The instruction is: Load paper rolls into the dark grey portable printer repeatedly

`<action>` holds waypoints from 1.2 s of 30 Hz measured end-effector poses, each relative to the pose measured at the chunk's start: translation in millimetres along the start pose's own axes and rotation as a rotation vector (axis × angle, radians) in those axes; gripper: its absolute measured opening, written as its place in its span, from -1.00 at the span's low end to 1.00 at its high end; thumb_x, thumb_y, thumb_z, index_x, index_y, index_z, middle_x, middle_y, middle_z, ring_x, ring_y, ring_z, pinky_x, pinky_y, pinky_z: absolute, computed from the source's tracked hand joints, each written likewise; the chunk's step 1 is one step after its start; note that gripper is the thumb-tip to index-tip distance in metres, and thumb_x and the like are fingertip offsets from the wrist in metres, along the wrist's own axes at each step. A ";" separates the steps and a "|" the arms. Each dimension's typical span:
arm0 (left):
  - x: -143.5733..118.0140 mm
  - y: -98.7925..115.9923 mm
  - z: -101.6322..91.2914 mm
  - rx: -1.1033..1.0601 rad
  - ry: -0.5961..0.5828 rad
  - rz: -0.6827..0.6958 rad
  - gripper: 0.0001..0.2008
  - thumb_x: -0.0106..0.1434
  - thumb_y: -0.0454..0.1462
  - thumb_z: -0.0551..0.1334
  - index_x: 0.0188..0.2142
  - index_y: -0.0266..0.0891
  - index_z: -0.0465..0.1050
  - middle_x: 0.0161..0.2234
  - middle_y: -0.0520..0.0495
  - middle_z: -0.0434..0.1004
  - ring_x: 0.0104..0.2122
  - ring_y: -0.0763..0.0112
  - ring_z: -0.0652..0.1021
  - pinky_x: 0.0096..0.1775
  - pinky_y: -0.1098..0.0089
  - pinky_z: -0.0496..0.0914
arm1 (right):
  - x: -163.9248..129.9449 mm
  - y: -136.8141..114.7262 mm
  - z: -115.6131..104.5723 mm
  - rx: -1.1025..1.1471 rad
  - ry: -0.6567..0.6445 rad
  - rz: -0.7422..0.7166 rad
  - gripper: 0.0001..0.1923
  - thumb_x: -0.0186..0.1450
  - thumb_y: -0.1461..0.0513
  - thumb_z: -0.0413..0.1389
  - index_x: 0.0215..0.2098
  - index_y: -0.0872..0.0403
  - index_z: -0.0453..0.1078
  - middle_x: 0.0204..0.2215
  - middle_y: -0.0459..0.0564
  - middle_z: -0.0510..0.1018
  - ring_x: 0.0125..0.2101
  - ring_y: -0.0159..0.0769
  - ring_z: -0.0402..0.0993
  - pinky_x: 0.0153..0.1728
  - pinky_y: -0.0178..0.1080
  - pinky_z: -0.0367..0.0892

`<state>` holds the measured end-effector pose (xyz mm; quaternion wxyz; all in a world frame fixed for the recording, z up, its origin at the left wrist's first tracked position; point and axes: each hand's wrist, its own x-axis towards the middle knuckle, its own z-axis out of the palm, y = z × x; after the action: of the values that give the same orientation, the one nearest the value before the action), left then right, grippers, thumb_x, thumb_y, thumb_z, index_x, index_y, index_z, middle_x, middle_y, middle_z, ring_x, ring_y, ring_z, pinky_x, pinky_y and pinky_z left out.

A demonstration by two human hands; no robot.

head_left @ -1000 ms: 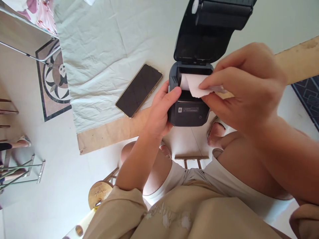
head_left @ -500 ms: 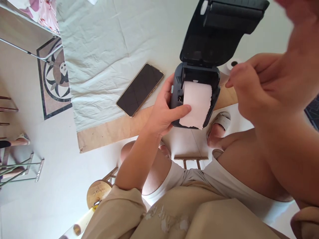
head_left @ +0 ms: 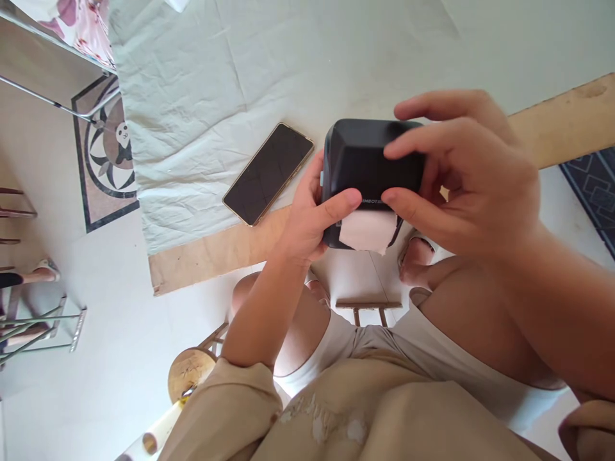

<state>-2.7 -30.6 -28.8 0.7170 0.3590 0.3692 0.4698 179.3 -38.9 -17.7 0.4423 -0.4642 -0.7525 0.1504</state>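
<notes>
A black label printer (head_left: 358,163) with its lid down is held above the table's near edge. From under the lid's front edge sticks a torn strip of white paper (head_left: 369,232). My left hand (head_left: 312,221) wraps round the printer's left side, thumb on the front of the lid. My right hand (head_left: 475,173) is on the lid's right side, its thumb at the front edge and a fingertip on top. Its other fingers are curled or raised, partly hidden.
A smartphone (head_left: 269,173) lies screen up on the light green cloth (head_left: 192,128) left of the printer. Bare wooden table edge (head_left: 216,251) shows along the front. On the floor are a round wooden stool (head_left: 189,371) and a dark patterned mat (head_left: 593,192).
The printer's lid has swung from upright to shut over the paper. My right hand has come from the right onto the lid. My left hand keeps its hold.
</notes>
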 end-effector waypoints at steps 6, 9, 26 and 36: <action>-0.7 4.7 6.8 0.009 0.024 0.019 -0.74 0.12 -0.17 0.45 -0.22 -0.12 0.51 -0.39 0.03 0.49 -0.44 0.45 0.53 -0.46 0.45 0.37 | -0.9 0.4 -0.9 -0.002 -0.096 0.035 -0.58 0.25 0.24 0.25 0.07 -0.14 0.40 0.21 -0.10 0.48 -0.55 -0.62 0.28 -0.55 -0.32 0.37; 0.7 3.1 7.1 0.018 0.035 0.038 -0.69 0.09 -0.13 0.46 -0.20 -0.13 0.52 -0.38 0.03 0.49 -0.41 0.41 0.57 -0.44 0.45 0.38 | -1.0 2.2 0.1 -0.001 -0.111 0.034 -0.58 0.24 0.25 0.25 0.07 -0.12 0.38 0.20 -0.07 0.47 -0.55 -0.63 0.27 -0.54 -0.35 0.36; 10.4 -1.9 -3.6 -0.074 0.044 -0.014 -0.76 0.46 -0.14 0.17 -0.28 -0.14 0.55 -0.37 0.02 0.54 0.01 0.27 0.63 0.02 0.33 0.54 | -10.5 13.8 -8.2 -0.067 -0.142 0.008 -0.40 0.21 0.11 0.29 0.22 -0.17 0.34 0.27 0.03 0.36 -0.46 -0.51 0.44 -0.43 -0.24 0.46; 9.2 2.1 -1.8 -0.153 -0.047 -0.061 -0.69 0.44 -0.05 0.15 -0.30 -0.15 0.54 -0.37 -0.03 0.58 -0.10 0.24 0.65 -0.15 0.35 0.54 | -1.7 0.5 -5.0 -0.120 0.203 -0.063 -0.72 0.23 0.11 0.29 -0.13 -0.02 0.44 -0.60 -0.16 0.26 -0.60 -0.50 0.14 -0.52 -0.25 0.23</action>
<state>-2.5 -21.0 -29.6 0.7649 0.3028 0.3261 0.4658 184.0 -41.0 -16.0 0.4923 -0.4787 -0.7257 0.0434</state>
